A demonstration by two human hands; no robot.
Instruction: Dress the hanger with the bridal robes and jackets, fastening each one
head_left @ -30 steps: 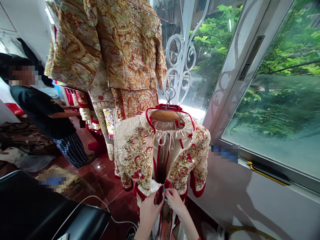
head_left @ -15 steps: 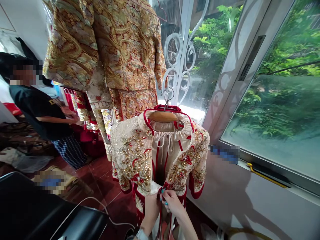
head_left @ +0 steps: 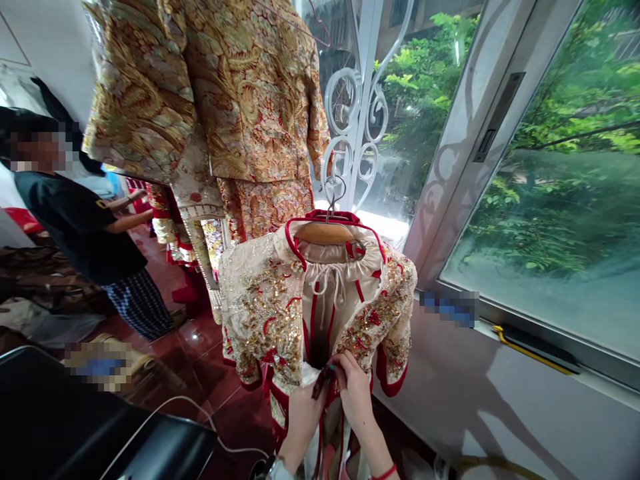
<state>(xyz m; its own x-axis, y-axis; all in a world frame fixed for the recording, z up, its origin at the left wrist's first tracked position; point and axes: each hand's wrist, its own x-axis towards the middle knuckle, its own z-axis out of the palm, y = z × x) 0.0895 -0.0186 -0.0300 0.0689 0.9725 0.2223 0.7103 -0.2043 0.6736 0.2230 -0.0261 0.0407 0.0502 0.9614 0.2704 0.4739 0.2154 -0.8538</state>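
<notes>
A cream jacket (head_left: 260,300) with gold sequins, red embroidery and red trim hangs in front of me on a wooden hanger (head_left: 324,232). Its front is parted, showing a pale lining with a tied drawstring (head_left: 334,277). At the lower front edge, my left hand (head_left: 303,410) is closed on the jacket's hem, with a dark red bit of trim at its fingertips. Just beside it, my right hand (head_left: 356,390) pinches the jacket's other front edge. The fingertips of both hands nearly meet, and what lies exactly between them is partly hidden.
Gold brocade garments (head_left: 250,100) hang behind the jacket. A person (head_left: 75,220) in a dark shirt stands at left. A black glossy surface (head_left: 100,427) with a white cable (head_left: 185,399) fills the lower left. Windows (head_left: 545,220) and a white scrolled metal frame (head_left: 345,100) are right and behind.
My right hand has moved slightly up, its fingers now bent over the jacket's front edge. My left hand stays at the hem. The person at left has raised their forearms.
</notes>
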